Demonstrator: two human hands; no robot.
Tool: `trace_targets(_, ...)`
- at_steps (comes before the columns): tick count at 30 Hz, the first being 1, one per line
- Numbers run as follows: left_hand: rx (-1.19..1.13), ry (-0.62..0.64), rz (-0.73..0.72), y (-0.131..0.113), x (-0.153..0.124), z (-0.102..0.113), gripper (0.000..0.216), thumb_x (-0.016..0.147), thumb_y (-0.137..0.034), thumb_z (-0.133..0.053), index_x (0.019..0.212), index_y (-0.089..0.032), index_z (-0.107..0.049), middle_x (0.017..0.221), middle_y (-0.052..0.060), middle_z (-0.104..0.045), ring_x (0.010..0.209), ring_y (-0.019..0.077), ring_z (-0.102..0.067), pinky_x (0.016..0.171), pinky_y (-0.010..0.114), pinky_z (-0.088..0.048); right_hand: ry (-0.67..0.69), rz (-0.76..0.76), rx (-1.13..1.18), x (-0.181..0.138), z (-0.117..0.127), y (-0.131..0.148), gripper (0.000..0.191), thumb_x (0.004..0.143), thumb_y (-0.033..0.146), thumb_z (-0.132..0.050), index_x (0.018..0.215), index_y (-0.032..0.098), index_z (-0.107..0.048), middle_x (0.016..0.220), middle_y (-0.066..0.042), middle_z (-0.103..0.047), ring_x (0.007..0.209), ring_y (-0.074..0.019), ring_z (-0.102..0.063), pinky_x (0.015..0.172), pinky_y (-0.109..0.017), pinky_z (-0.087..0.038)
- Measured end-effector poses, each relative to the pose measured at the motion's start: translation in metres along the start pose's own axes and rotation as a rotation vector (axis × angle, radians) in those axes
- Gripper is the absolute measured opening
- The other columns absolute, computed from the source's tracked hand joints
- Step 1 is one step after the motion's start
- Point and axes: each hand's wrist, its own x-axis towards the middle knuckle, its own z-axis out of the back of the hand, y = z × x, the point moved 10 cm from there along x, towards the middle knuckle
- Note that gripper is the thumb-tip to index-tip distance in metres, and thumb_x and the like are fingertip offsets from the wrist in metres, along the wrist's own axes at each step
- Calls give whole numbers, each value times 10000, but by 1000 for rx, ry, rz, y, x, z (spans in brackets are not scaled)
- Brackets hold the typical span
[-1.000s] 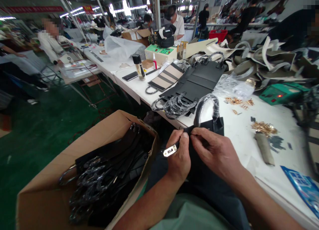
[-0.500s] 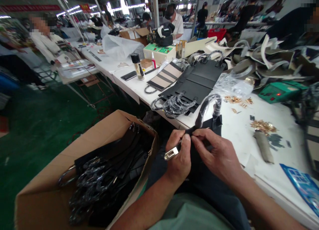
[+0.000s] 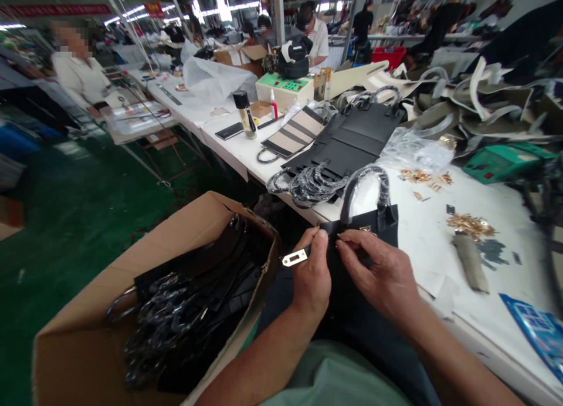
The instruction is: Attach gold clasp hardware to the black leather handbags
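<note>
A black handbag panel point(image 3: 387, 221) with a plastic-wrapped handle point(image 3: 382, 183) rests against the table edge over my lap. My left hand point(image 3: 312, 271) is closed around a black strap, whose metal end plate point(image 3: 294, 257) with a slot sticks out to the left. Thumb and forefinger of my right hand point(image 3: 378, 265) are pinched together at the panel, just right of my left thumb. Whatever lies between those fingertips is too small to make out. A small gold fitting point(image 3: 365, 230) shows on the panel behind the right fingers.
On my left stands a cardboard box point(image 3: 79, 312) holding black bag pieces. The white table point(image 3: 426, 236) bears stacked black panels point(image 3: 347, 136), gold fittings point(image 3: 470, 224), a rolled grey piece point(image 3: 470, 262), a green device point(image 3: 505, 162) and a blue packet point(image 3: 534, 330). Several people work farther back.
My hands have moved slightly apart, and the strap's metal plate has shifted left and up, its face now turned towards me. The gold fitting on the panel has come into view.
</note>
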Motion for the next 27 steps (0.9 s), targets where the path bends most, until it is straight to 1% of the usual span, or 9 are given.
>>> trace_targets(6, 60, 49, -37, -2, -4, -4, 248, 971, -363, -508, 885, -187, -660, 902, 20, -662, 897, 167, -608, 860, 274, -467, 81, -24, -23, 1, -6, -4, 86, 940, 225, -576, 987, 230, -649, 871, -6, -712, 737, -146, -671, 702, -241, -485)
trace_targets(11, 144, 93, -144, -20, -8, -7, 231, 975, -314, -497, 897, -187, -672, 920, 33, -676, 892, 169, -615, 861, 281, -465, 107, -46, -32, -1, -5, -6, 90, 940, 226, -568, 975, 233, -651, 853, 1, -713, 704, -142, -667, 670, -239, -482)
trace_targets(13, 134, 105, -152, -23, -8, -9, 229, 972, -310, -506, 890, -187, -681, 912, 30, -676, 885, 164, -612, 857, 277, -462, 95, -49, -15, -2, -4, -6, 93, 943, 231, -571, 990, 233, -651, 877, -3, -719, 720, -143, -672, 682, -240, -493)
trace_targets(15, 56, 59, -70, -14, -6, -6, 225, 958, -333, -536, 890, -187, -692, 909, 20, -680, 887, 159, -611, 856, 272, -462, 25, -46, 14, -5, 0, -6, 103, 939, 230, -586, 1024, 231, -645, 887, -5, -720, 745, -145, -678, 716, -243, -509)
trace_targets(17, -90, -12, 58, 2, -4, -2, 216, 930, -358, -579, 895, -183, -702, 904, 10, -686, 884, 156, -614, 851, 271, -467, -65, -51, 24, -9, 6, -7, 113, 932, 224, -603, 1037, 231, -642, 868, -4, -717, 737, -146, -677, 721, -249, -520)
trace_targets(19, -245, -68, 173, 20, -4, -2, 201, 888, -363, -628, 898, -179, -709, 902, 2, -692, 879, 153, -617, 846, 272, -473, -119, -65, 26, -13, 7, -10, 111, 925, 224, -611, 1030, 235, -646, 851, -2, -714, 723, -148, -677, 708, -256, -528)
trace_targets(21, -343, -101, 248, 32, -4, -4, 193, 847, -361, -669, 892, -179, -715, 889, -5, -696, 866, 148, -621, 842, 274, -477, -110, -99, 45, -15, 5, -14, 111, 921, 239, -614, 1025, 239, -654, 854, -4, -715, 721, -153, -677, 699, -264, -534)
trace_targets(23, -380, -114, 289, 38, -3, -5, 203, 823, -370, -692, 885, -178, -720, 875, -7, -697, 848, 145, -624, 828, 276, -482, -78, -145, 75, -15, 2, -20, 115, 913, 257, -621, 1018, 237, -662, 840, -4, -714, 710, -157, -672, 684, -271, -535)
trace_targets(27, -373, -110, 274, 34, -1, -7, 190, 803, -358, -712, 861, -177, -725, 867, -8, -699, 844, 139, -622, 827, 269, -480, -42, -183, 125, -9, 4, -26, 107, 905, 274, -625, 989, 229, -673, 866, -12, -720, 763, -169, -676, 707, -281, -534)
